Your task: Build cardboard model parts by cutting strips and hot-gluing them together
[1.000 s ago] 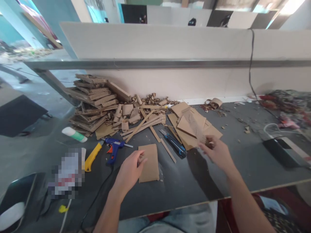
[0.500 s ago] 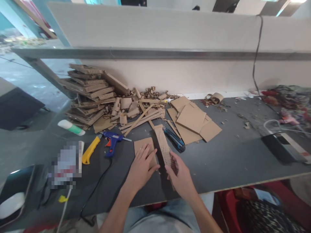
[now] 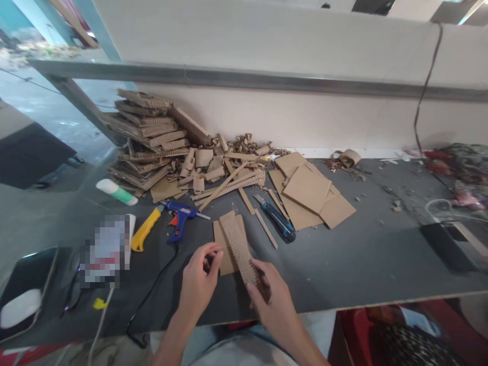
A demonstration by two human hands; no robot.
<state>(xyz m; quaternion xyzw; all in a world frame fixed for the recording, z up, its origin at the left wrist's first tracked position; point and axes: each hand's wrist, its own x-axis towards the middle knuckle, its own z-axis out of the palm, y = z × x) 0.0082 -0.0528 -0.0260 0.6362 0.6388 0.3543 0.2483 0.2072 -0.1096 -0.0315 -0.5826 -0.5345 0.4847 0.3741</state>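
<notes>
My right hand point(image 3: 272, 295) is closed around the lower end of a corrugated cardboard strip point(image 3: 237, 244), its ridged face up. The strip slants over a flat cardboard piece point(image 3: 221, 250) lying on the table, covering part of it. Just left of that piece is my left hand point(image 3: 201, 277), fingers curled and thumb near the index fingertip; whether anything is pinched there I cannot make out. A thin cardboard strip point(image 3: 266, 229) lies to the right, beside a blue and black utility knife point(image 3: 277, 218) with its blade showing.
Left of my hands lie a blue glue gun point(image 3: 179, 218), a yellow-handled cutter point(image 3: 147, 229) and a white-green tube point(image 3: 116, 192). Behind are stacked corrugated panels point(image 3: 152, 127), cardboard scraps point(image 3: 206, 165) and flat cardboard sheets point(image 3: 308, 188). A phone point(image 3: 28, 274) sits far left.
My right hand has brought the corrugated strip left, over the flat piece. My left hand has lifted off that piece and curled its fingers. The thin strip on the table is now uncovered.
</notes>
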